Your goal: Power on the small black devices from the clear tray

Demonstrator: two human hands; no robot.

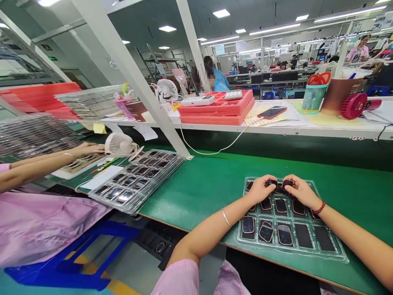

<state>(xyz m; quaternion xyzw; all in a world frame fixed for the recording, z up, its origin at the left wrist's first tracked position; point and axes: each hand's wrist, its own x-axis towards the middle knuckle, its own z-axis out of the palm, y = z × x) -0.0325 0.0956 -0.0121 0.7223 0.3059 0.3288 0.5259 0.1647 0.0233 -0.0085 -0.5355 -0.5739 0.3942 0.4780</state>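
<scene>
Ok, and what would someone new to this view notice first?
Probably the left hand and right hand, each holding a dark-faced piece over the clear tray at right on the green bench. Next, perhaps the red foam stack on the shelf ahead, and the blue stool at lower left.

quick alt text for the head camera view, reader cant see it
The person's left hand and right hand each hold a small dark watch-like piece over a clear plastic tray of similar pieces on a green table. On the left, a co-worker's hand is beside a white fan and stacked trays.
</scene>
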